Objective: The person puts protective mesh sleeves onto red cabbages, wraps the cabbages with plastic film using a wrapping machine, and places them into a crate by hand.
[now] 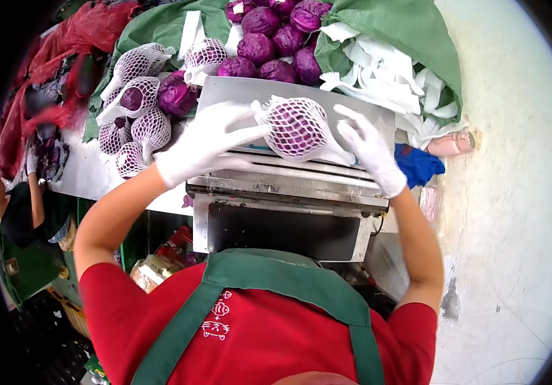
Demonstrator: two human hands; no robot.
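Note:
A red cabbage in a white foam net (298,128) lies on the metal plate of a wrapping machine (372,115). The net's gathered tail points to the lower right. My left hand (208,138), in a white glove, is on the cabbage's left with its fingers stretched toward it; whether the fingertips touch the net cannot be made out. On the other side, my gloved right hand (372,151) has its fingers apart beside the net's tail. Neither hand is closed around the cabbage.
Several netted cabbages (151,128) lie at the left, and bare red cabbages (260,48) are piled behind the plate. White foam nets (378,74) spill from green cloth at the back right. A blue cloth (420,163) and pink roll (450,144) sit right; another person's arm (35,192) shows far left.

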